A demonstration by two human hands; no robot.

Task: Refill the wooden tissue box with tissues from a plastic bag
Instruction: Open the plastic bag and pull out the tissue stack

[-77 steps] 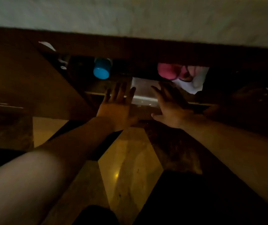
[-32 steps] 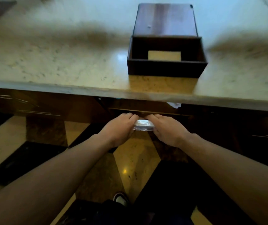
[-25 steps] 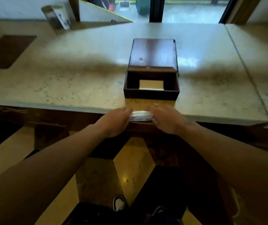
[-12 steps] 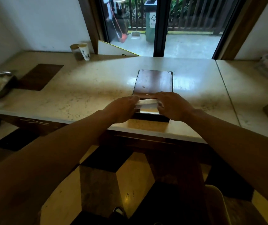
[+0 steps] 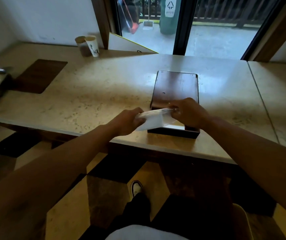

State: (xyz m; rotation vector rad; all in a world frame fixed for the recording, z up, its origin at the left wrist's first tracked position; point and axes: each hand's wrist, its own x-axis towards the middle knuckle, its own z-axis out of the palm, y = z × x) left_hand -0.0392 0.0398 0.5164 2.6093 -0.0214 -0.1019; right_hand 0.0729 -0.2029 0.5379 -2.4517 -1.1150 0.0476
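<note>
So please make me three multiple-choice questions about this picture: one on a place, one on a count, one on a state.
1. Where does the wooden box stand?
A. on the counter, near its front edge
B. on the floor
C. on a chair

2. How many cups stand at the back of the counter?
A. one
B. two
C. four

3. What do the hands do with the tissue pack?
A. both grip it over the box
B. only one touches it
C. neither touches it

Answers:
1 A, the box rests on the stone top.
2 B, two stand side by side near the wall.
3 A, the left hand and the right hand each hold one end.
</note>
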